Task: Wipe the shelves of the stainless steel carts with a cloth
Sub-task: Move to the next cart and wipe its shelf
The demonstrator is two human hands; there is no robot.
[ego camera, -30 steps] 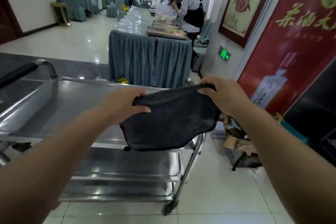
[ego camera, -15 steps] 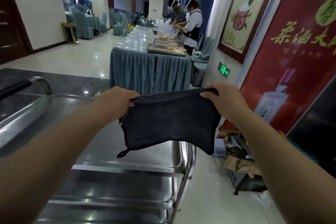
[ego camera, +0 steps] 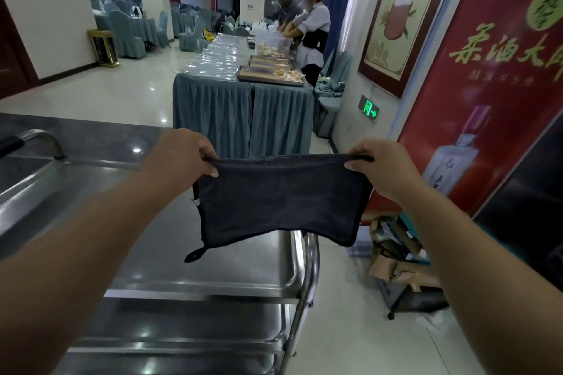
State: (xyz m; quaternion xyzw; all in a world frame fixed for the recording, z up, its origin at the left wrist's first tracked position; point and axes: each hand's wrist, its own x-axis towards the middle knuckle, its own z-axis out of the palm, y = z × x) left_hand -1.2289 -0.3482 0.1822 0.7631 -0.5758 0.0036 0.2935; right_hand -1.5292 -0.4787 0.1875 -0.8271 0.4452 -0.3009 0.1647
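A dark grey cloth (ego camera: 280, 204) hangs stretched flat between both hands, a small loop dangling at its lower left corner. My left hand (ego camera: 179, 158) pinches its upper left corner and my right hand (ego camera: 385, 166) pinches its upper right corner. The cloth hangs in the air above the right end of the top shelf (ego camera: 189, 256) of a stainless steel cart, apart from it. Lower shelves (ego camera: 182, 335) show beneath, and a black-gripped handle (ego camera: 33, 140) rises at the cart's far left.
A long table with a blue-grey skirt (ego camera: 243, 113) and metal trays stands ahead; two people (ego camera: 310, 36) work at its far right side. Cardboard and a small trolley (ego camera: 402, 271) lie on the floor by the right wall with its posters. Covered chairs fill the back left.
My hands have drawn apart and pulled the cloth taut and flatter. The view has tilted up, so more of the room and less of the cart's lower part shows.
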